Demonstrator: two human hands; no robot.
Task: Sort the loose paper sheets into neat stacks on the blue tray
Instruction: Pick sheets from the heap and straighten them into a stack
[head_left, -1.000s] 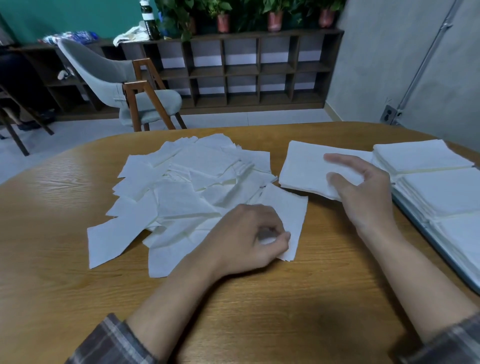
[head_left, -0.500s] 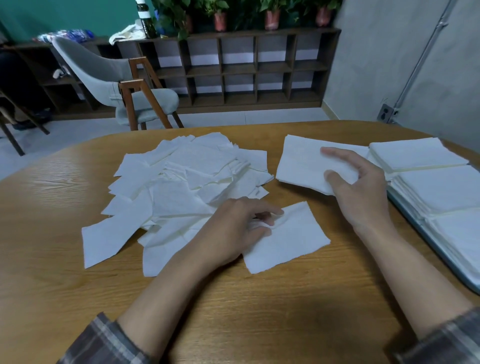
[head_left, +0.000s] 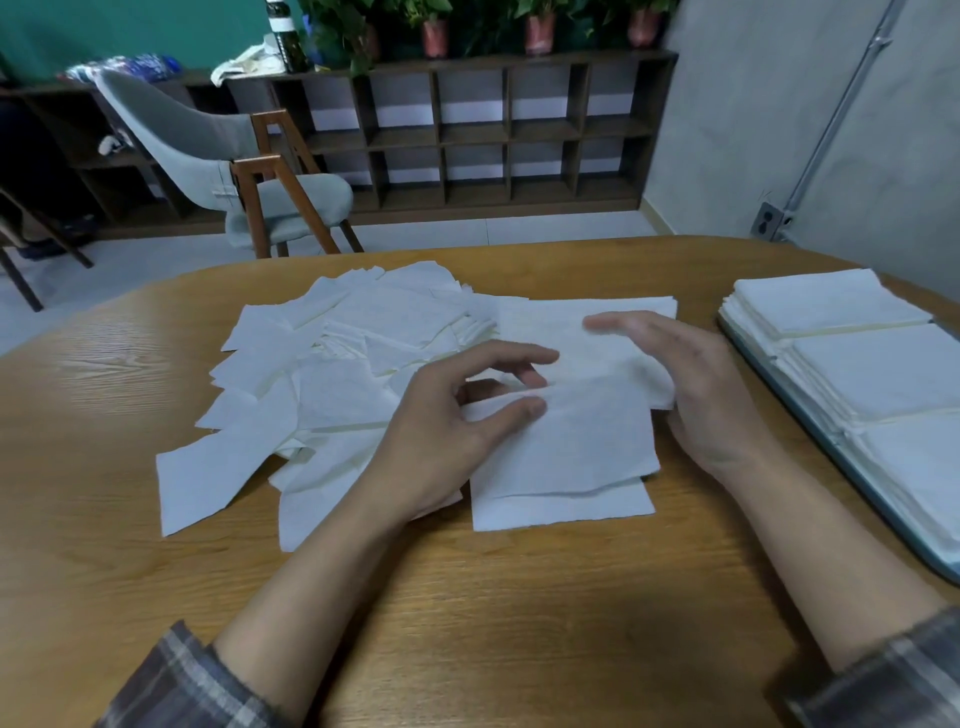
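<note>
Left of the tray (head_left: 810, 415), the left hand (head_left: 457, 415) pinches one sheet (head_left: 566, 452) between thumb and fingers. Nearer the tray, the right hand (head_left: 696, 389) is unclenched, fingers straight, at that sheet's right edge. The loose pile (head_left: 337, 374) lies farthest from the tray, which bears neat stacks (head_left: 883, 374).

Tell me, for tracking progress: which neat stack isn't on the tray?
The stack on the table by the right hand; the other three sit on the blue tray.

Wooden table (head_left: 467, 623), loose paper sheets (head_left: 337, 395) strewn mid-table, squared stack (head_left: 540, 327) beside them, blue tray (head_left: 914, 535) at right edge
</note>
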